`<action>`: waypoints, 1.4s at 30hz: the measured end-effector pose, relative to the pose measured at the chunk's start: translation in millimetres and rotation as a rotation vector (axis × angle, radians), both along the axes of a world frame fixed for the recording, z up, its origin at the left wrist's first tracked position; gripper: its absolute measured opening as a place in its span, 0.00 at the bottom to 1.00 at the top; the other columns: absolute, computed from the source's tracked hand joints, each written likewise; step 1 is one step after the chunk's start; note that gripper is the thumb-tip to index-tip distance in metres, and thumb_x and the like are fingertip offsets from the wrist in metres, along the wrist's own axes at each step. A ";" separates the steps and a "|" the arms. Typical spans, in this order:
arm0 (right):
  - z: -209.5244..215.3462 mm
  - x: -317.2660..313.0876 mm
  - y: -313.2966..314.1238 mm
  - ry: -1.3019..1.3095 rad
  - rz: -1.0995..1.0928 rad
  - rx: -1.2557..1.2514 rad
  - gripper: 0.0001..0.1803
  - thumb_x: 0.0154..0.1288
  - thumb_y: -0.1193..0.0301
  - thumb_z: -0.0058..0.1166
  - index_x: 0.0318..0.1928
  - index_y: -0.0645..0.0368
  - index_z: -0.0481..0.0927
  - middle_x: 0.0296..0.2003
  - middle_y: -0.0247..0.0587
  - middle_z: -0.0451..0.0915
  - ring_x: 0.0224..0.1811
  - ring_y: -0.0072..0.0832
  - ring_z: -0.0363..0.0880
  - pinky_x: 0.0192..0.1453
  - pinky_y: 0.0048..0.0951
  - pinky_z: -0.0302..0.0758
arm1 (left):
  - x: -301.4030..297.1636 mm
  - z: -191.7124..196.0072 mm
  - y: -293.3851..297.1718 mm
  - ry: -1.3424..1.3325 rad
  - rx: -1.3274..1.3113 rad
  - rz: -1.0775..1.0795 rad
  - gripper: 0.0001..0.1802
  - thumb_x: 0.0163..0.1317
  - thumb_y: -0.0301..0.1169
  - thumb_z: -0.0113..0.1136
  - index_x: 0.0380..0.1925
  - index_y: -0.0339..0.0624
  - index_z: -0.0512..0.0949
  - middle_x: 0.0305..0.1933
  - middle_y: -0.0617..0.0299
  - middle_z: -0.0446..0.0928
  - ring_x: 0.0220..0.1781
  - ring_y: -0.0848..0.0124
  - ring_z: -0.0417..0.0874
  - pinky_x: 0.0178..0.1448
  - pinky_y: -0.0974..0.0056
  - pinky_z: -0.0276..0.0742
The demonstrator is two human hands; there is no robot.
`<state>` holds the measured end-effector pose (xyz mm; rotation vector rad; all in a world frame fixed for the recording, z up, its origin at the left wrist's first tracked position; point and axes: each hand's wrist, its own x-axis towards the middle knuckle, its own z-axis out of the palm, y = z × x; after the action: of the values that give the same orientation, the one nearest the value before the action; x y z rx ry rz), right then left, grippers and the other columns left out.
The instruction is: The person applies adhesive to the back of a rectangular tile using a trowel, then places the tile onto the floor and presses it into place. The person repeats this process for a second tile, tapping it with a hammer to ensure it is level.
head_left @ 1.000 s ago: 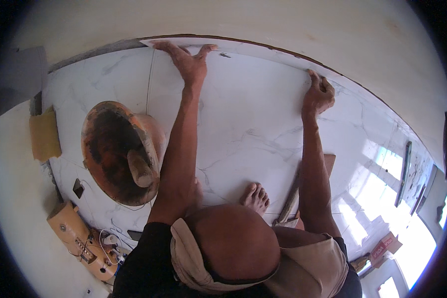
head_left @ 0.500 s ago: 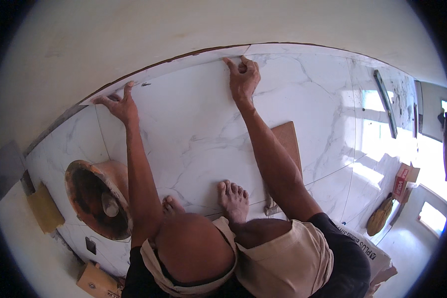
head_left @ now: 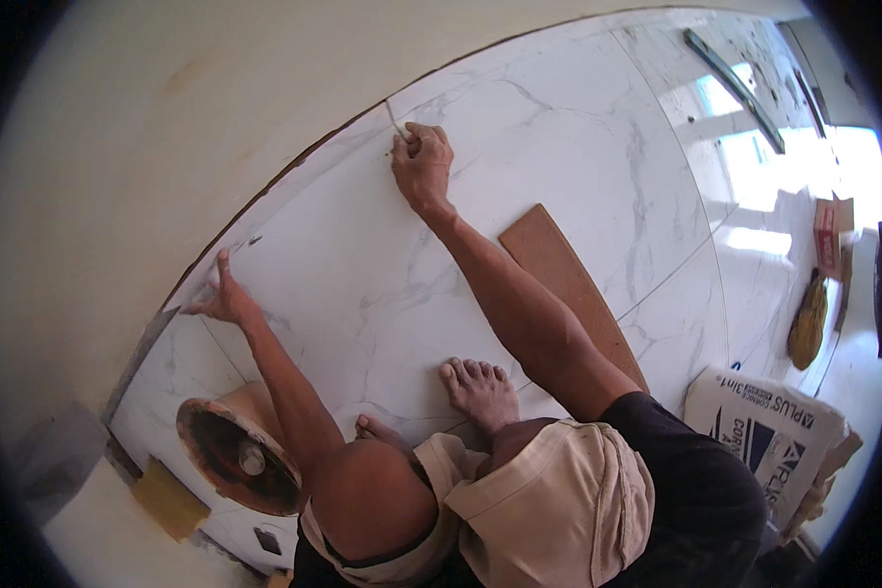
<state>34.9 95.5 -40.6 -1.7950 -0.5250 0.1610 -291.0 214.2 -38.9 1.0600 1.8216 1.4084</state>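
A white marble-patterned skirting tile (head_left: 299, 188) stands along the foot of the wall. At its left end my left hand (head_left: 227, 298) is open, thumb and fingers spread, the fingertips touching the tile. My right hand (head_left: 424, 169) is closed in a pinch by the joint where this tile meets another skirting tile (head_left: 480, 71). A thin pale stick-like piece (head_left: 395, 120) runs from the fingers to that joint; its exact kind is not clear. My bare foot (head_left: 478, 390) rests on the marble-patterned floor tile (head_left: 363, 314).
A worn bucket (head_left: 240, 451) lies tipped on the left. Beside my right forearm is a brown board (head_left: 568, 284). A white bag (head_left: 764, 431), a red box (head_left: 831, 240) and a long metal bar (head_left: 735, 88) are on the right. The wall (head_left: 186, 108) borders the far side.
My view has turned to the right. My right hand has gone from spread fingers on the skirting to a pinch with the thin pale piece. My left hand stays at the tile's left end.
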 end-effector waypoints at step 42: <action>-3.1 0.4 7.6 -0.110 -0.001 -0.070 0.09 0.63 0.72 0.62 0.41 0.62 0.88 0.36 0.46 0.84 0.37 0.41 0.83 0.44 0.36 0.77 | -5.3 15.3 2.8 0.081 -0.057 -0.091 0.83 0.39 0.30 0.86 0.74 0.37 0.20 0.78 0.40 0.44 0.75 0.50 0.61 0.77 0.50 0.66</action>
<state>35.3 103.1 -43.7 -1.8805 -0.6027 0.0809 -296.3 217.0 -23.5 1.1709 1.8356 1.2695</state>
